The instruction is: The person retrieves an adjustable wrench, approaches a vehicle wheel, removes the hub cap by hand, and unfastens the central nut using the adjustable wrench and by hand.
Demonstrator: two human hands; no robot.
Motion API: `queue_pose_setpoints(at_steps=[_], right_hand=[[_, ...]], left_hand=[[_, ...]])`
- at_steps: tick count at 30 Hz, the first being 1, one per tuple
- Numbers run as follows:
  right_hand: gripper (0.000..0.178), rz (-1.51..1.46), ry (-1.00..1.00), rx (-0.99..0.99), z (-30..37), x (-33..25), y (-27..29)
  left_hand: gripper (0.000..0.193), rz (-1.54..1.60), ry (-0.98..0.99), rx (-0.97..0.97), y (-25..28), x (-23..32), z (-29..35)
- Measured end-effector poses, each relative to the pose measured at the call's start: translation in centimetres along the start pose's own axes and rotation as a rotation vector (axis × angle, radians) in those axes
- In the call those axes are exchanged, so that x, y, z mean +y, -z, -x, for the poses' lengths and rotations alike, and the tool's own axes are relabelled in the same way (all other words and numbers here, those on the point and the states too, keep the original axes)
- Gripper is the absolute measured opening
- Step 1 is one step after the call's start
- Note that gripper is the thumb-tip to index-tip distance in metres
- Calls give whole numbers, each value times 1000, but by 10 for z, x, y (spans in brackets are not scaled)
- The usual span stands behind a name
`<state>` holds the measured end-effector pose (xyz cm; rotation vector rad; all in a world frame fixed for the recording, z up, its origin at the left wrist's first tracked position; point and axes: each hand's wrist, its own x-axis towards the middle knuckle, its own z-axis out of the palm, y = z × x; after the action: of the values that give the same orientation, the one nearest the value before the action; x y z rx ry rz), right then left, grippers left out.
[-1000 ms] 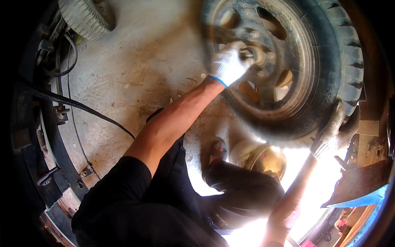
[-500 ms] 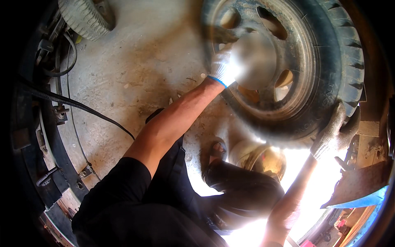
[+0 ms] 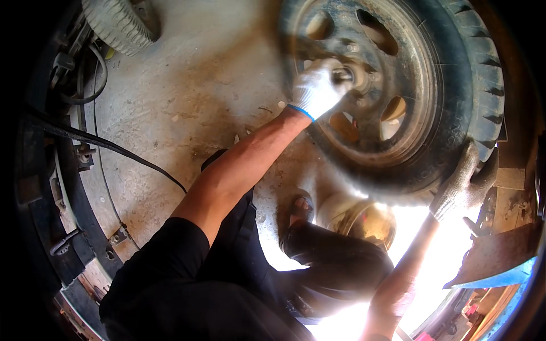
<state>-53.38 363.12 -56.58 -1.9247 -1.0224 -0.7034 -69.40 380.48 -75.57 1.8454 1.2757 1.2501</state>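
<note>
From the head, the wheel (image 3: 418,85): from where I stand it fills the upper right, its round face turned toward the person and its tread showing down the right side; how far it leans I can't judge.
Left hand (image 3: 319,90): gloved, fingers curled in at the hub (image 3: 359,77), the nearer of the two to the centre; it is blurred, so I can't tell whether it is closed on something there.
Right hand (image 3: 462,184): gloved, thumb and fingers parted, laid against the lower right edge of the tyre (image 3: 452,96), not closed round anything.
Hub against hands: the hub lies just ahead and to the right of the left wrist, well up and to the left of the right hand; the wheel, being round, has no long side.
Hands and wheels: two gloves; one large wheel in hand, plus one further tyre (image 3: 119,28) at the upper left, well apart.
Slots in the disc (image 3: 376,31): four plain to see, a sliver of a fifth beside the left glove.
By the wheel's lower edge: one brass-coloured round vessel (image 3: 372,224), one sandalled foot (image 3: 301,207) near it.
Left side: one thick black cable (image 3: 116,146) over the floor (image 3: 239,62).
</note>
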Motion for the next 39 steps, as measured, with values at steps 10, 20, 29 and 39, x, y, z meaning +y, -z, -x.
queue_pose_setpoints(at_steps=[10,20,29,39], right_hand=[[83,20,0,-5,0,-1,1],[83,-35,-81,-45,2,-10,2],[78,-90,-13,-43,-1,-4,6],[85,-75,-3,5,1,-4,0]], left_hand=[[42,4,-3,7,1,-1,0],[51,-31,199,-94,-7,-14,-1],[51,-67,-183,53,-7,2,2],[52,-54,200,-155,-16,-15,-10]])
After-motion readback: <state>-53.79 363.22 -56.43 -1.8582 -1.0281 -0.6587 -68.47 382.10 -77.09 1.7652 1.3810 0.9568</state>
